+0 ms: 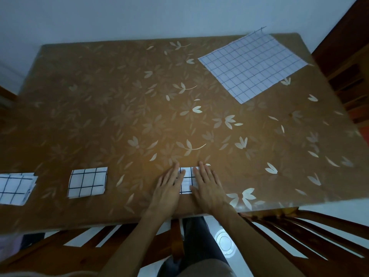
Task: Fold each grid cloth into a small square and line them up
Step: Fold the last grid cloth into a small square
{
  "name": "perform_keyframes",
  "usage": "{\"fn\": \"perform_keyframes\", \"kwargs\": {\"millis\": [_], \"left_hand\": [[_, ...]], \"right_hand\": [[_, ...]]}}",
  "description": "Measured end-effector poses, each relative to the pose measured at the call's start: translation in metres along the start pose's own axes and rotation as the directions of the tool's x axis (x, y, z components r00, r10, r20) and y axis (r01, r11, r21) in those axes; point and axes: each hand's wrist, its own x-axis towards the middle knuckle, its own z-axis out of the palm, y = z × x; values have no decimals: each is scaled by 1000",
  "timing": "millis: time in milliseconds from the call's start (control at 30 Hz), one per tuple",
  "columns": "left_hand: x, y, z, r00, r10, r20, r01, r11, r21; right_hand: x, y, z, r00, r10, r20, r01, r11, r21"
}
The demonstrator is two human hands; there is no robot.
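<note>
A person's left hand (169, 187) and right hand (207, 186) press flat, fingers straight, gripping nothing, on a folded grid cloth (186, 182) at the table's (99, 96) near edge. A middle folded cloth (87, 181) and a leftmost folded cloth (16, 188) line up to its left. An unfolded grid cloth (251, 66) lies at the far right corner.

Along the near edge of the table (119, 116) I see three cloths in a row: the leftmost cloth (16, 188) at the edge of my view, the middle cloth (87, 181) apart to its right, and the third cloth (186, 182) further right, straight before me. My left hand (168, 188) and right hand (207, 188) lie flat on its two sides. The unfolded cloth (252, 66) lies well apart, at the far right corner.
</note>
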Motion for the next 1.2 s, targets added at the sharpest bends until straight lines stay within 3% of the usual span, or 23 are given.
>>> {"fn": "perform_keyframes", "kwargs": {"millis": [167, 367, 600, 900, 1200], "left_hand": [[-10, 11, -30, 987, -102, -122, 69, 965, -251], [-17, 42, -66, 998, -56, -30, 49, 982, -184], [-14, 100, -92, 1000, 25, -14, -26, 996, -82], [-20, 257, -108, 989, 145, 32, -145, 989, -4], [-48, 433, -87, 971, 230, 64, -228, 973, -46]], "right_hand": [[-21, -4, -41, 992, 78, -102, -52, 972, 231], [-59, 25, -70, 972, 180, -148, -123, 936, 331], [-105, 70, -95, 949, 309, -55, -270, 894, 358], [-231, 172, -130, 885, 460, -80, -371, 797, 477], [-361, 276, -148, 808, 577, -122, -419, 708, 569]]}}
